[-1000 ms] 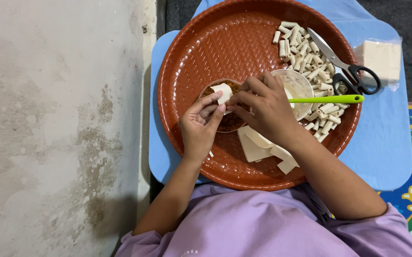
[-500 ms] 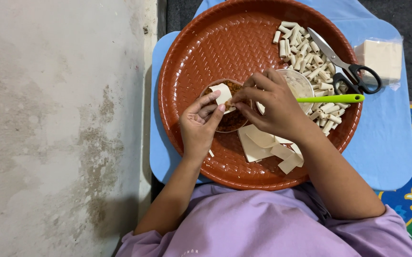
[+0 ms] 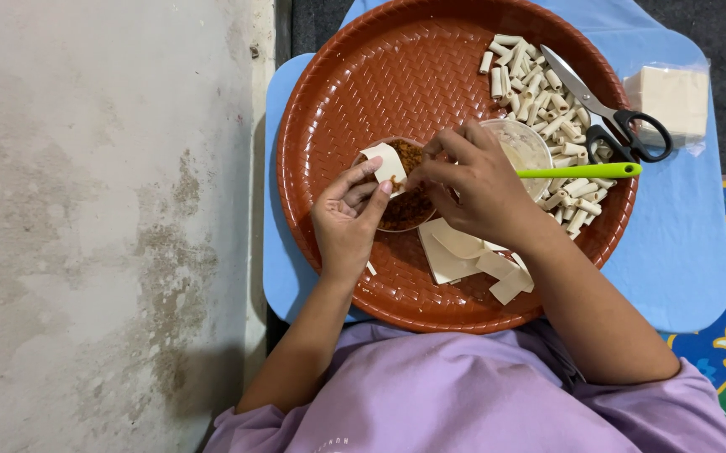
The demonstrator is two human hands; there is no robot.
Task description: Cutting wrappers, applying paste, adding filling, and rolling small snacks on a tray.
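A small pale wrapper [image 3: 386, 164] is being cupped in the left hand [image 3: 348, 220], fingers half curled beneath it, right above the filling bowl [image 3: 405, 205], likely so crumbs are being caught. The right hand [image 3: 472, 186] is being pinched closed at the wrapper's edge. Cut wrappers [image 3: 463, 256], 1 green-handled tool [image 3: 581, 171], rolls [image 3: 539, 84] and scissors [image 3: 606, 113] are being kept within reach on the tray [image 3: 346, 84].
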